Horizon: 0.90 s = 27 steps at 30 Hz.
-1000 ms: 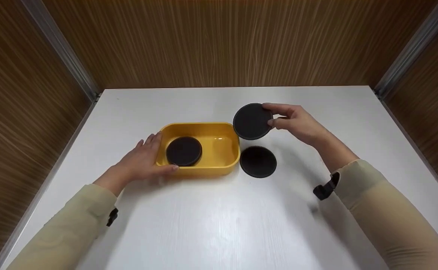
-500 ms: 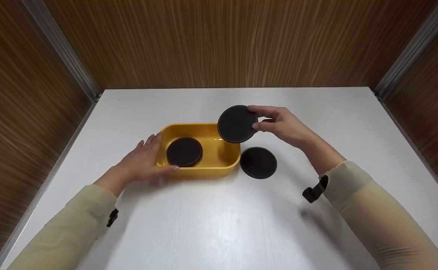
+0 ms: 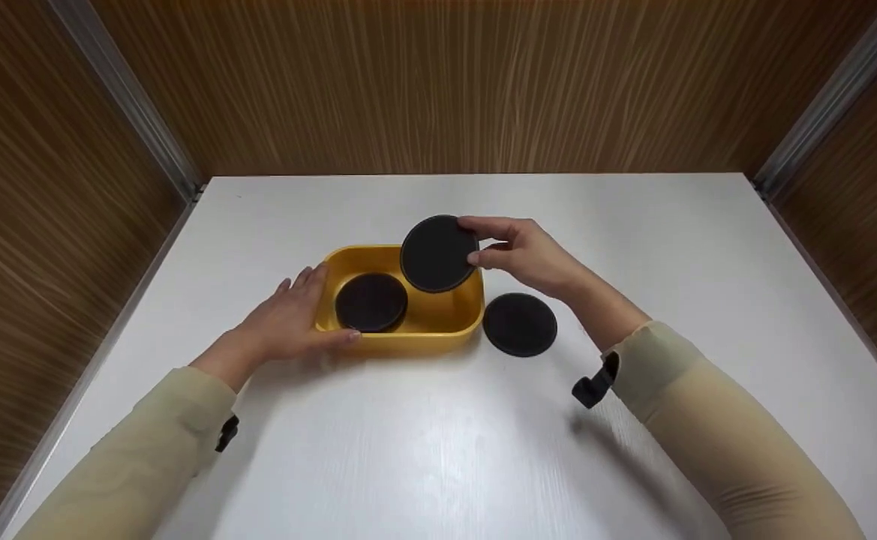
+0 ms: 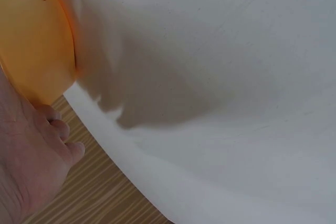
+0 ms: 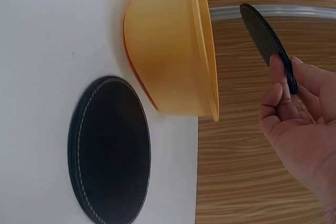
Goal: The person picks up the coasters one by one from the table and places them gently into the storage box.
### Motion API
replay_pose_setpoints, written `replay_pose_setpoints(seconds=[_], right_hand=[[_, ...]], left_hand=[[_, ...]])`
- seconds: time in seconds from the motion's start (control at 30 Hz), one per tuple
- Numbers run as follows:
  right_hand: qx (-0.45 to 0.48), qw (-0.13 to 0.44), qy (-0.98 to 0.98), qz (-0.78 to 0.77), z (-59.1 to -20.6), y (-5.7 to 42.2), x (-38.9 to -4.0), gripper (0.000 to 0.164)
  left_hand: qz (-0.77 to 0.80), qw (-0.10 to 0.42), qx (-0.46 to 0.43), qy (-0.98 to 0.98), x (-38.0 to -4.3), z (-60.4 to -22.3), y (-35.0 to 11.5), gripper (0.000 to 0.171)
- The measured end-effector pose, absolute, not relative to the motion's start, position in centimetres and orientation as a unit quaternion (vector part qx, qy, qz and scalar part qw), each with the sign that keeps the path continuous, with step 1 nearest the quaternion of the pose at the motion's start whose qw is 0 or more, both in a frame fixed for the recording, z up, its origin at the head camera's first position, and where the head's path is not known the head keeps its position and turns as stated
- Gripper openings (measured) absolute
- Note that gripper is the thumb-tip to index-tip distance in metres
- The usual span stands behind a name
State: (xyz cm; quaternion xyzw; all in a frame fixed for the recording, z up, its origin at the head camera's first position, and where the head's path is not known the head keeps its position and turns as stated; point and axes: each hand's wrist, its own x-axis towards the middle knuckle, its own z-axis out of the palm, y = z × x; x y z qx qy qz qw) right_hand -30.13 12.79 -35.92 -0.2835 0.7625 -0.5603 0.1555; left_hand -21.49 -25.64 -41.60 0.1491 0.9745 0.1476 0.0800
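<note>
My right hand (image 3: 532, 255) pinches a round black coaster (image 3: 438, 255) at its right edge, between thumb and fingers. The coaster hangs tilted above the right half of a yellow rectangular container (image 3: 438, 343), hiding part of the rim. Seen from the right wrist, this coaster (image 5: 266, 38) is nearly edge-on and above rim height. My left hand (image 3: 284, 319) holds the container's left end, its thumb lying over the front rim. Inside, on the left, lie dark round coasters (image 3: 372, 302), apparently stacked. Another black coaster (image 5: 113, 153) with pale edge stitching lies flat on the table by the container's right end.
The white table (image 3: 423, 435) is bordered by wood-grain panels (image 3: 438, 90) at the back and sides. Metal rails (image 3: 119, 97) run up the corners. Black straps (image 3: 596, 382) show at both sleeve cuffs.
My right hand has carried the coaster leftward and slightly nearer, from beside the container's right end to over its inside. The left hand, container and other coasters have stayed put.
</note>
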Motion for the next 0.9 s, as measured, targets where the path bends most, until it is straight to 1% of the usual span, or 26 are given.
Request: replay_pose_setpoints(seconds=[0.43, 0.67, 0.9], right_hand=[[-0.276, 0.178, 0.746, -0.579, -36.9, 9.1, -29.9, 0.053], [-0.278, 0.176, 0.757, -0.564, -37.5, 7.9, -29.9, 0.052], [-0.276, 0.176, 0.767, -0.552, -37.9, 7.0, -29.7, 0.052]], left_hand=[[0.144, 0.090, 0.146, 0.974, -21.7, -41.7, -25.5, 0.133], [0.140, 0.084, 0.155, 0.974, -21.7, -41.4, -25.5, 0.131], [0.143, 0.090, 0.151, 0.974, -21.3, -41.4, -25.4, 0.131]])
